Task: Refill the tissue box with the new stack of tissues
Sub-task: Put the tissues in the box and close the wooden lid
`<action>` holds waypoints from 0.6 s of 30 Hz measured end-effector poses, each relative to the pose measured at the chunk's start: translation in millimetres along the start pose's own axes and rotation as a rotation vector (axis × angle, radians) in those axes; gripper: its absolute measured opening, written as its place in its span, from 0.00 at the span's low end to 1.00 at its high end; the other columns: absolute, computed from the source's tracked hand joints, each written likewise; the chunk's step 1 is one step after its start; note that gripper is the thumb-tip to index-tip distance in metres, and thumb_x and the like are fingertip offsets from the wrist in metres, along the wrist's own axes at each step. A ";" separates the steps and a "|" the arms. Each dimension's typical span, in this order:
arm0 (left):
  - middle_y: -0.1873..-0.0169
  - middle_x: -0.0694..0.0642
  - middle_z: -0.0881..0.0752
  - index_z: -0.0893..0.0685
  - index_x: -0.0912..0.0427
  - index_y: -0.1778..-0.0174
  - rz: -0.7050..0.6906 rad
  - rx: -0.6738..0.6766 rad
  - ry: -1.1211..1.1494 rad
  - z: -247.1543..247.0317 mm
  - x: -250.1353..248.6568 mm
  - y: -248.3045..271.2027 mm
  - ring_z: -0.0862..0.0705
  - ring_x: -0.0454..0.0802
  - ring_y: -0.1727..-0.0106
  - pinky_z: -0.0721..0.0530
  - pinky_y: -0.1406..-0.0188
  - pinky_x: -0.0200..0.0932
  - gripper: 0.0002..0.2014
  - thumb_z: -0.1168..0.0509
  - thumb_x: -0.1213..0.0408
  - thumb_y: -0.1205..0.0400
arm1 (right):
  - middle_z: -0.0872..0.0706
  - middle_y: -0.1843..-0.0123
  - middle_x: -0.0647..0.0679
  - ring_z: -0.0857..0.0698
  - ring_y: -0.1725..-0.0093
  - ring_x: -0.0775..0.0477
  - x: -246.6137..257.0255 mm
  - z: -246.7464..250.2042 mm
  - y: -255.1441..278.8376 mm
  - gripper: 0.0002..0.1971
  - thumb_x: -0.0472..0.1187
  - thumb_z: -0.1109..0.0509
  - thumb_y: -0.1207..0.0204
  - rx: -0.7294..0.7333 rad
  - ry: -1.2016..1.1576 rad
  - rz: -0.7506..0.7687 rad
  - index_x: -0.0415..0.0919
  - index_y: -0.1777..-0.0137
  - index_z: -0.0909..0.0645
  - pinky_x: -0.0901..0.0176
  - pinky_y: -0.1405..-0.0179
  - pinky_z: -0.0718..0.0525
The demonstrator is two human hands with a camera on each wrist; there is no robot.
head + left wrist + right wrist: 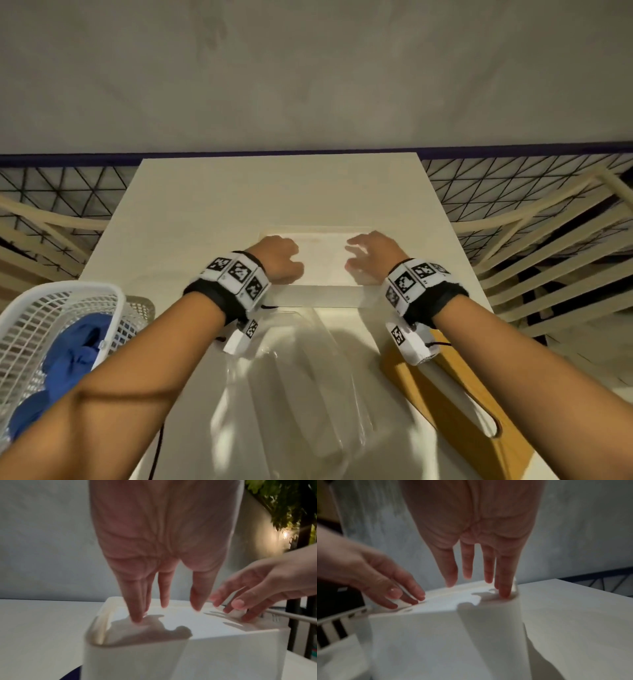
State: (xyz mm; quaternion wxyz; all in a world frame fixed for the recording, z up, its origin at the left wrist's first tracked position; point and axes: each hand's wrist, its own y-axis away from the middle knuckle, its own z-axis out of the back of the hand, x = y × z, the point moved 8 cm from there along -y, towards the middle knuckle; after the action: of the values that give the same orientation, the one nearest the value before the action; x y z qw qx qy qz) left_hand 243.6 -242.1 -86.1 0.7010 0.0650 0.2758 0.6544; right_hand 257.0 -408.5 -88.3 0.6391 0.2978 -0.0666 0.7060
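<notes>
- The tissue box (317, 294), white and lidless, stood on the white table (191, 212) about mid-way along it, with its long near wall facing the person.
- The stack of tissues (171, 619) sat inside the box, its flat top close to level with the rim; only the top sheet showed.
- The left hand (278, 259) was over the left end of the box, fingers straight and pointing down, and its fingertips (137, 618) pressed the tissues just inside the end wall. It held nothing.
- The right hand (371, 255) did the same at the right end, fingers spread and straight; one of its fingers (505, 592) pushed down into the corner between the stack and the wall. It too gripped nothing.
- As I judged it, the step in hand was seating the stack: tucking its ends down so that it lay flat below the rim.
- The next move probably called for even pressure at both ends, then fetching the cover; the wooden board (455, 404) with a long slot, lying at the right near edge of the table, was likely that lid.
- Clear plastic wrapping (301, 387) lay crumpled on the table just nearer than the box.
- A white mesh basket (68, 329) holding blue cloth (73, 356) stood at the left.
- No brand, label or writing could be read on the box, tissues or wrapping; the only printed marks were the black-and-white square codes on the wrist bands (239, 274).
</notes>
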 end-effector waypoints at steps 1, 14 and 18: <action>0.25 0.58 0.30 0.31 0.61 0.26 -0.022 -0.090 0.106 6.7 3.0 8.3 0.31 0.54 0.25 0.33 0.28 0.41 0.28 0.37 0.54 0.20 | 0.26 0.29 0.38 0.25 0.32 0.39 -6.9 13.3 9.3 0.19 0.40 0.33 0.23 -0.092 -0.074 0.001 0.41 0.32 0.25 0.57 0.35 0.28; 0.26 0.61 0.26 0.38 0.61 0.21 0.229 -0.177 0.444 -23.8 53.1 42.1 0.28 0.60 0.26 0.31 0.30 0.49 0.38 0.29 0.56 0.25 | 0.20 0.38 0.44 0.20 0.40 0.42 -125.3 -75.6 143.6 0.34 0.58 0.25 0.36 0.328 0.238 -0.280 0.41 0.35 0.29 0.51 0.40 0.19; 0.33 0.62 0.19 0.26 0.61 0.30 0.220 -0.227 0.482 -22.3 50.0 44.1 0.21 0.61 0.33 0.27 0.41 0.45 0.30 0.27 0.57 0.26 | 0.24 0.33 0.41 0.22 0.35 0.40 -131.9 -87.1 145.0 0.38 0.50 0.24 0.34 0.284 0.259 -0.283 0.38 0.28 0.35 0.52 0.38 0.20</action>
State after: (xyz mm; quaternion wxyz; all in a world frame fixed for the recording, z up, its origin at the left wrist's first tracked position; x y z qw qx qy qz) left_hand 193.8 -194.5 -100.0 0.5427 -0.1417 0.3508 0.7499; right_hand 91.9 -506.2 -184.2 0.6866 0.2980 0.1581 0.6441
